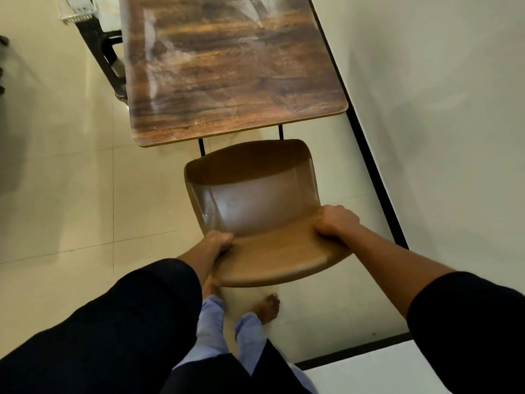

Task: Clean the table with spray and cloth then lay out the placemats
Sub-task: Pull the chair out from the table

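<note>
Streaked table (227, 66) top cropped, hands (220, 241) (335, 220) gripping chair (264, 211)

Both arms are extended forward and down (dark sleeves pushed up the forearms); the left hand (220, 242) and right hand (335, 220) are curled in grips.

Far and centre stands the wood-grain rectangular table (227, 66), its right edge running close along the pale wall (426, 109). Just near of the table's near edge sits the brown moulded plastic chair (255, 200), seat toward the table, backrest nearest the person. The left hand (218, 241) grips the backrest's left corner, the right hand (335, 220) grips its right corner. Below the backrest, two bare feet (268, 307) stand on the tiled floor (71, 194). A dark-framed second chair (108, 52) stands beside the table's far left edge.
</note>
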Motion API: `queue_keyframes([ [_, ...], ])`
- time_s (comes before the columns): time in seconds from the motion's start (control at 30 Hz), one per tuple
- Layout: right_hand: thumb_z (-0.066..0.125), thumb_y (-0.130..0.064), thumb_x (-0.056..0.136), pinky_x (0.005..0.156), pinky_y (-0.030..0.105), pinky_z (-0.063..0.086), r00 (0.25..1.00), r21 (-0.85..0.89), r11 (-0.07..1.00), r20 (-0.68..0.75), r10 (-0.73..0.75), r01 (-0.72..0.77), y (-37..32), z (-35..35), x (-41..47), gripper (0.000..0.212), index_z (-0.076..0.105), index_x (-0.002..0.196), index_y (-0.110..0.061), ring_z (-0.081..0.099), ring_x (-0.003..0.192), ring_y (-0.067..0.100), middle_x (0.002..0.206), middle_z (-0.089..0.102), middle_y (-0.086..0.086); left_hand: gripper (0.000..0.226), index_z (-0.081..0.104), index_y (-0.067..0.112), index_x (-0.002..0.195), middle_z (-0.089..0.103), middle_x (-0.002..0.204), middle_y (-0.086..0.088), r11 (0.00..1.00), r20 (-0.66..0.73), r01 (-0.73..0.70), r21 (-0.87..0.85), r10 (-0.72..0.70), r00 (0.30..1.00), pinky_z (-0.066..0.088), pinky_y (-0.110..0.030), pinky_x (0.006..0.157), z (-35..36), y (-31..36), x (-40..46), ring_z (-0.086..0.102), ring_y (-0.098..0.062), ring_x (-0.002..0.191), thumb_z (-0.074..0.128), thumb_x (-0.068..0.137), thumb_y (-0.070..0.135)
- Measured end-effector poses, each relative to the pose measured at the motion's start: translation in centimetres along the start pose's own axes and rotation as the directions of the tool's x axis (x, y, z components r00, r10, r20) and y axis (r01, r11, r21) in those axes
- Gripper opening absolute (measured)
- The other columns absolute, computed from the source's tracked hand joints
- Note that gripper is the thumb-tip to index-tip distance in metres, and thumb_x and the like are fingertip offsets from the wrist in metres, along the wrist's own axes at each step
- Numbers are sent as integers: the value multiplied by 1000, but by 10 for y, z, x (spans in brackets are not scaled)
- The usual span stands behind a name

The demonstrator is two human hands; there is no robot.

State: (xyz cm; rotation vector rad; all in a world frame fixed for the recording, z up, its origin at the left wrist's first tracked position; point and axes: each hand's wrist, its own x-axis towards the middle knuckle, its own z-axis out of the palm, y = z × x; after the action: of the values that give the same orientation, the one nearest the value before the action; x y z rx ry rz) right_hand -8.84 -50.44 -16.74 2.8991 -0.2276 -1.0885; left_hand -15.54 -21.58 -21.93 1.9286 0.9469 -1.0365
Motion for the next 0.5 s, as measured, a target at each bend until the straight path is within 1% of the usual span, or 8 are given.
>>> queue_keyframes([
  [0.07, 53, -45, 96, 93, 45, 48, 995, -61, 994, 29, -93, 95, -2, 1, -14, 23, 62, 101, -24, 60, 95, 23, 101, 63, 4, 23, 61, 14, 91, 67, 115, -14, 992, 50, -68, 110, 63, 997, 53, -42, 99, 0, 4, -13, 66, -30, 111, 56, 112, 23],
  [0.1, 51, -49, 96, 99, 49, 46, 988, -96, 984, 30, -151, 153, -2, 2, -21, 26, 64, 99, -26, 60, 96, 22, 99, 64, 2, 23, 62, 16, 93, 68, 114, -13, 977, 87, -116, 179, 102, 991, 54, -41, 97, 1, 4, -19, 68, -28, 111, 56, 112, 27],
  [0.17, 45, -53, 97, 95, 46, 49, 955, -128, 947, 20, -295, 295, -2, 4, -36, 33, 69, 98, -29, 62, 89, 18, 95, 68, 0, 27, 68, 19, 102, 71, 117, -12, 929, 136, -206, 309, 171, 976, 54, -40, 91, 2, -2, -26, 70, -26, 110, 54, 112, 40],
  [0.27, 39, -54, 103, 78, 32, 50, 894, -81, 891, 18, -448, 448, 1, 3, -65, 41, 71, 118, -33, 63, 88, 14, 106, 71, -1, 48, 71, 24, 127, 70, 128, -5, 819, 214, -369, 439, 303, 929, 52, -42, 97, 9, -2, -59, 66, -22, 114, 44, 112, 61],
  [0.33, 37, -62, 102, 83, 31, 52, 864, -33, 863, -3, -504, 504, 8, 5, -86, 47, 68, 126, -35, 63, 94, 13, 112, 72, -2, 60, 64, 29, 141, 67, 137, -2, 715, 254, -484, 504, 413, 875, 48, -40, 97, 15, -2, -93, 61, -19, 118, 36, 110, 72],
  [0.4, 40, -76, 94, 97, 35, 50, 821, 18, 821, -7, -571, 571, 21, 6, -101, 62, 62, 136, -36, 62, 112, 14, 130, 68, -7, 72, 58, 31, 150, 64, 148, -3, 581, 282, -574, 578, 518, 808, 47, -40, 100, 23, -3, -120, 61, -22, 127, 27, 107, 80],
  [0.47, 51, -80, 86, 107, 37, 44, 785, -7, 785, 19, -619, 619, 34, 3, -111, 74, 53, 145, -37, 54, 128, 14, 144, 58, -11, 88, 47, 28, 164, 57, 161, -3, 471, 297, -598, 648, 568, 768, 45, -43, 113, 26, -9, -139, 57, -26, 142, 28, 101, 88],
  [0.5, 59, -77, 84, 109, 38, 41, 779, -41, 778, 21, -627, 627, 41, 2, -113, 75, 50, 148, -38, 50, 133, 14, 147, 54, -12, 93, 43, 28, 166, 55, 163, -2, 422, 299, -607, 674, 595, 746, 45, -43, 115, 27, -13, -143, 56, -25, 143, 34, 98, 91],
])
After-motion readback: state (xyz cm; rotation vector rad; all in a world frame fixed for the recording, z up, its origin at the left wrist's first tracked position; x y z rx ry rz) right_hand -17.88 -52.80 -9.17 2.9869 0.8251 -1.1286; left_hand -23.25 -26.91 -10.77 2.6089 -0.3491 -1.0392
